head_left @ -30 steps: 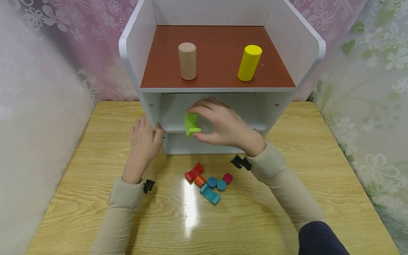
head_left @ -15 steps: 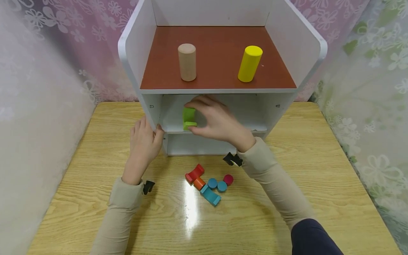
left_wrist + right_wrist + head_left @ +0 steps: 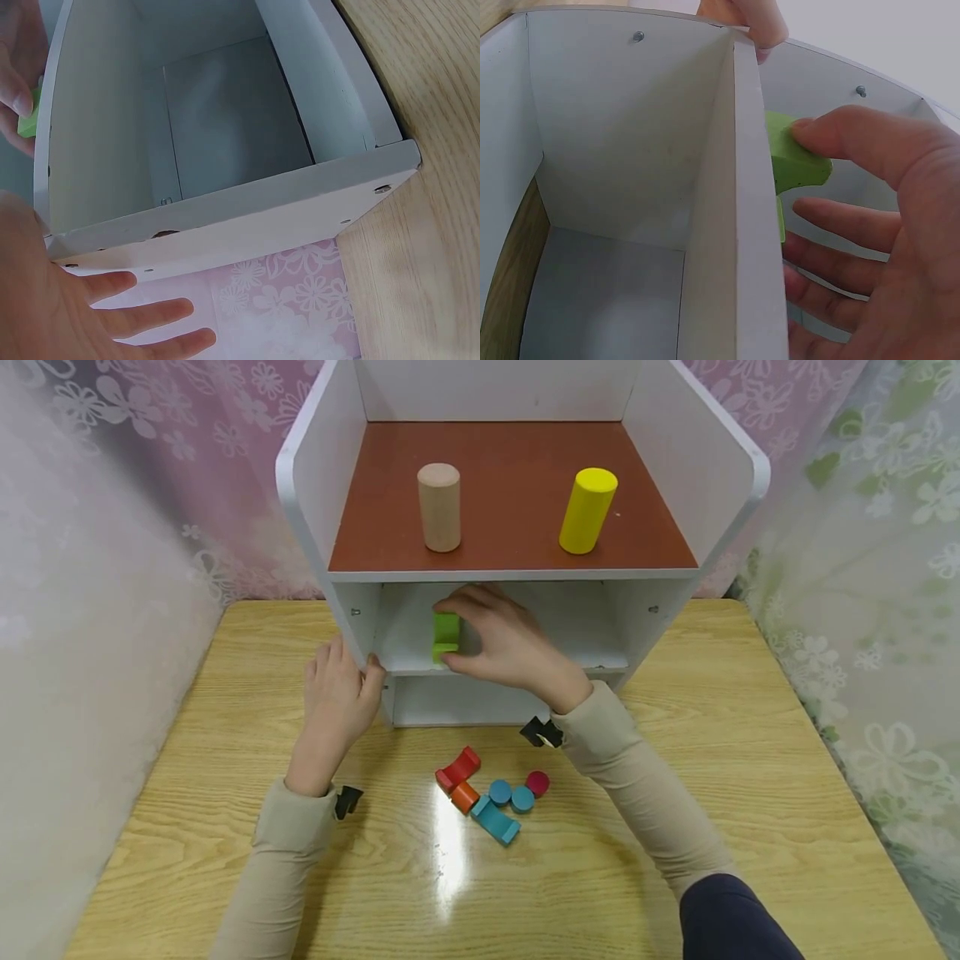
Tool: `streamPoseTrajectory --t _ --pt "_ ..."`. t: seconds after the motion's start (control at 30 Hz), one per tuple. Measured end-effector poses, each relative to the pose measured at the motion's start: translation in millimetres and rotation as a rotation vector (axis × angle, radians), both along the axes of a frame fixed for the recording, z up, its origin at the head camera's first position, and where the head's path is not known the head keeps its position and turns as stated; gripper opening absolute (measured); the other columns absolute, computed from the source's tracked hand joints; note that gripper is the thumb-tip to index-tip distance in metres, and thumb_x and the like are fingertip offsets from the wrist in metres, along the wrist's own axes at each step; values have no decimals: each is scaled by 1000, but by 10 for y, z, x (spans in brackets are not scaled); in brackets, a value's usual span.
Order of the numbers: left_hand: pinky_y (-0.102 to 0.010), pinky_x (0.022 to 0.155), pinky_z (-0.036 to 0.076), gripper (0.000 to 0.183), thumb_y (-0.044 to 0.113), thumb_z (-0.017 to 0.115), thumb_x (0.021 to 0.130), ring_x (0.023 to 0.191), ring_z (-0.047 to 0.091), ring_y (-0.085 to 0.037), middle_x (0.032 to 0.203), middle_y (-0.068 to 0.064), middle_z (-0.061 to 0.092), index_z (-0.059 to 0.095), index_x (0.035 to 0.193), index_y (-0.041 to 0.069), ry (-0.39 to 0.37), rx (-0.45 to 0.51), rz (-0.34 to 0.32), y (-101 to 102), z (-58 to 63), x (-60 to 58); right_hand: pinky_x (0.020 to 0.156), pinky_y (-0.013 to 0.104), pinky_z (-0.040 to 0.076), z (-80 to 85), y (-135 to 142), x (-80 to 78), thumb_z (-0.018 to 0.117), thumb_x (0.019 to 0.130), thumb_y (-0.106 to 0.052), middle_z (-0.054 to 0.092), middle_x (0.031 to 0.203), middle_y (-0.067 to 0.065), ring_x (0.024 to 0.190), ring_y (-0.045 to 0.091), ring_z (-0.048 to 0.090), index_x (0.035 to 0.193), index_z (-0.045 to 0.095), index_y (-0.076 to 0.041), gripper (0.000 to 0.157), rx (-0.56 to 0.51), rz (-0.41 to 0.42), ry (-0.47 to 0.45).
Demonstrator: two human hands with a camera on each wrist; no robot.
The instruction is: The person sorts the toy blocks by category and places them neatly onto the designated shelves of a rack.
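Note:
A green arch-shaped block [image 3: 446, 633] is at the front of the middle shelf of the white cabinet [image 3: 513, 575]. My right hand [image 3: 510, 639] pinches it, thumb at the near end and fingers at the far end. In the right wrist view the thumb presses on the green block [image 3: 799, 154], and the shelf board partly hides it. My left hand [image 3: 341, 714] rests at the cabinet's left front edge, thumb on the edge. The left wrist view shows the left hand [image 3: 82, 307] with straight, spread fingers along the outer side panel.
On the brown top stand a plain wooden cylinder [image 3: 440, 508] and a yellow cylinder [image 3: 588, 510]. Before the cabinet, the table [image 3: 585, 893] bears a red arch block [image 3: 458, 769], an orange piece [image 3: 464, 797], a blue arch block [image 3: 496, 821], two blue discs [image 3: 500, 792] and a crimson disc [image 3: 537, 783].
My right hand has carried the green block inward and slightly left, from in front of the middle shelf to over its front part. My left hand has stayed at the cabinet edge.

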State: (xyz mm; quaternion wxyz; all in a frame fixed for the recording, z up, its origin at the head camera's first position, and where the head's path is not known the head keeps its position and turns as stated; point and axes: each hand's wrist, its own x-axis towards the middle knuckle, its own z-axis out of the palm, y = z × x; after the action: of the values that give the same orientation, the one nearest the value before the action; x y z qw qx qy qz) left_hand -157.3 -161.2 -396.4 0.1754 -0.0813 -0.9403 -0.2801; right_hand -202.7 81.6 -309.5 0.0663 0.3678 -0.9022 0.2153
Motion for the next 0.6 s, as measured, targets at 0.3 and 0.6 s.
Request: streamPoseTrajectory --t 0.3,0.6 --pt "-60 94 34 49 31 35 100 117 46 -46 124 -22 53 41 140 3 4 -7 0 4 4 6 100 42 42 -44 6 -17 75 85 -36 54 138 3 127 22 46 133 60 -14 55 -27 -3 -21" --pt "-59 93 35 48 31 34 100 115 47 -45 122 -22 54 44 138 3 6 2 -2 12 5 1 101 41 42 -47 -16 -13 76 85 -35 53 138 4 126 22 46 132 61 -13 54 -48 -3 -13"
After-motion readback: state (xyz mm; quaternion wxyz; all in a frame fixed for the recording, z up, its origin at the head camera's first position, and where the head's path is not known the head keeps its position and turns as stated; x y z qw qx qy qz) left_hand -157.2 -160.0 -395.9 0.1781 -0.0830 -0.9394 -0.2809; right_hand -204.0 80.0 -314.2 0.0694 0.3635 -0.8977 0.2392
